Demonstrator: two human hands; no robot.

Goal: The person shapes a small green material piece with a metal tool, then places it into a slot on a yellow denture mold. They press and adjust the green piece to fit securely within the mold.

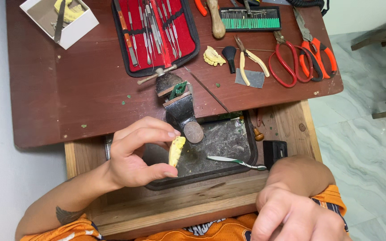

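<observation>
Nearest the viewer, the right hand [298, 214] rests low at the right, fingers loosely curled and holding nothing. Farther in and to the left, the left hand [135, 154] pinches a yellow dental cast [176, 151] between thumb and fingertips. The cast's long axis runs near to far, standing on edge above the dark tray [228, 143]. Just beyond it stands the small vise [179, 105], clamping a green piece [178, 89]. The left hand is the nearer to the vise.
</observation>
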